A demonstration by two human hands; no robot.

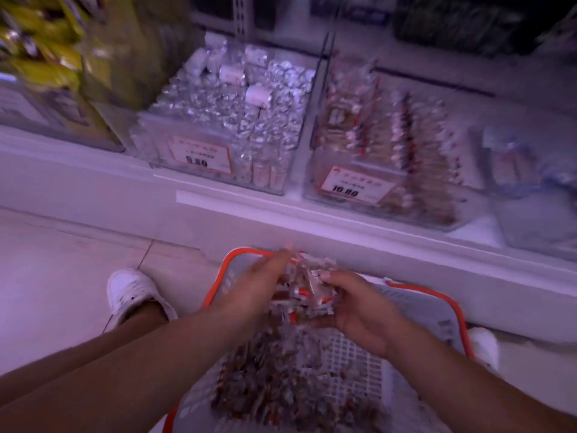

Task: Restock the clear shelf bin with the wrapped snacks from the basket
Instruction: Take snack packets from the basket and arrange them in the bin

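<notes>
Both hands lifting a clump of snacks above the basket

Left hand (pixel 256 289) and right hand (pixel 356 307) cupped toward each other, fingers curled round a shared bundle of wrapped snacks (pixel 304 292), clear wrappers with red and brown marks. Bundle held just above the far end of the basket (pixel 437 310), grey mesh with an orange rim, resting on the floor (pixel 56 276). More of the same wrapped snacks heaped loose in the basket's near half (pixel 274 379), bare mesh showing to the right of the heap.

On the shelf (pixel 249 210) beyond the basket: clear shelf bin (pixel 387 164) directly ahead and slightly right, partly filled with similar red-marked wrapped snacks in rows, price card reading 10.80 on its front. Well apart from the hands. Just left of it, a second clear bin (pixel 218 126) piled with silver-wrapped pieces, price card blurred. Yellow packets (pixel 40 42) at far left, another clear bin (pixel 530 170) at far right, contents too blurred to tell.

White shoe (pixel 134 292) on the floor left of the basket. Second white shoe tip (pixel 485 345) just right of the basket rim
</notes>
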